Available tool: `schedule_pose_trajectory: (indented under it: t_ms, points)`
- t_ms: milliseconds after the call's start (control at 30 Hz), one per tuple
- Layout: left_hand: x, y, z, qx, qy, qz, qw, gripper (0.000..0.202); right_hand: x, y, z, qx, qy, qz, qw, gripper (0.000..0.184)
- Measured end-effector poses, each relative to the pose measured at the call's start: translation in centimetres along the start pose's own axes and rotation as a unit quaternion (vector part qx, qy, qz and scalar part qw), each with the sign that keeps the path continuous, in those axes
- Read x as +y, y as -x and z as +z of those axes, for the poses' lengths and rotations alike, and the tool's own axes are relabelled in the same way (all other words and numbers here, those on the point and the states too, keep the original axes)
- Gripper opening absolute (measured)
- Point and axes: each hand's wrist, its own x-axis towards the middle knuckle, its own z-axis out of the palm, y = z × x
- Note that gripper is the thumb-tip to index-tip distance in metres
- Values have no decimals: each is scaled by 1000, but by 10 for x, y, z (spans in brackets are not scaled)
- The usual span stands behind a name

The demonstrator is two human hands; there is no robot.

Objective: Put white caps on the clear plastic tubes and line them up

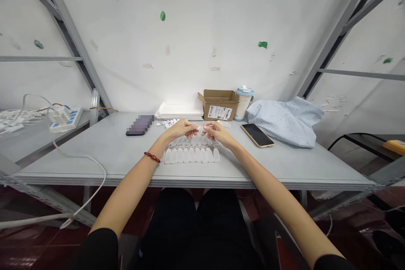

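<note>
My left hand (184,130) and my right hand (219,132) meet over the middle of the table, each with fingers pinched. Between their fingertips is a small whitish translucent piece (200,128), too small to name. Right below them lies a row of frosted, rounded plastic pieces (191,156), side by side, with a second row partly hidden behind my hands. Several small white parts (170,123) are scattered just beyond my left hand.
At the back stand white trays (180,112), an open cardboard box (219,100) and a blue-lidded cup (243,105). A phone (257,135) and pale blue cloth (284,120) lie right; a blurred dark object (141,125) left. A power strip (67,120) trails a white cable.
</note>
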Motion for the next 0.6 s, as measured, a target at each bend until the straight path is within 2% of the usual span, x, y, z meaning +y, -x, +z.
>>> schedule_pose_trajectory:
  t_ms: [167,400,500,600]
  points:
    - [3,1,-1,16,-13,32,999,36,3,-1,-1,-1,-3,-3,1000,40]
    - [1,0,1,5,13,21,1000,46,0,0,0,2,-8,-2,1000,42]
    - [1,0,4,15,-28,1,1000,51,0,0,0,2,-6,1,1000,42]
    - [2,1,5,10,-54,7,998,51,1,0,0,1,-2,9,1000,42]
